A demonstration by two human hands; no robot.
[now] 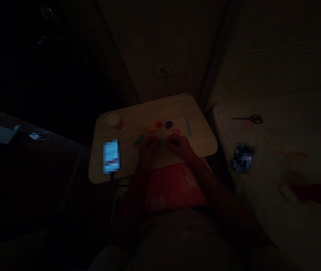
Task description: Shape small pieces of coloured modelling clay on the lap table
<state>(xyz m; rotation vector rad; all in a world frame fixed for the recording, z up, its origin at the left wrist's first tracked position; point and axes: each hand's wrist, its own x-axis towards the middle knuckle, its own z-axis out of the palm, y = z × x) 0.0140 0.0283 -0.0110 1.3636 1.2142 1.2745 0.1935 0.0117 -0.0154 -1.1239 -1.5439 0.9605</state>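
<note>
In dim light, my left hand [148, 146] and my right hand [179, 146] meet over the near side of a small wooden table [138, 113]. Between their closed fingertips shows a piece of green modelling clay [162, 142], partly hidden. Another green piece [139, 139] lies just left of my left hand. Beyond the hands are an orange lump [152, 128], a red lump [159, 124], a dark purple lump [168, 124] and a pink ring-like piece [177, 131]. A flat teal stick, perhaps a clay tool [188, 127], rests to the right.
A pale round tub [113, 120] stands at the table's back left. Nearer lies a lit phone [111, 156] with a cable. Something red with a pale pattern [174, 184] is below my wrists. Scissors [251, 119] and a blurred dark object [243, 158] lie on the pale surface at right.
</note>
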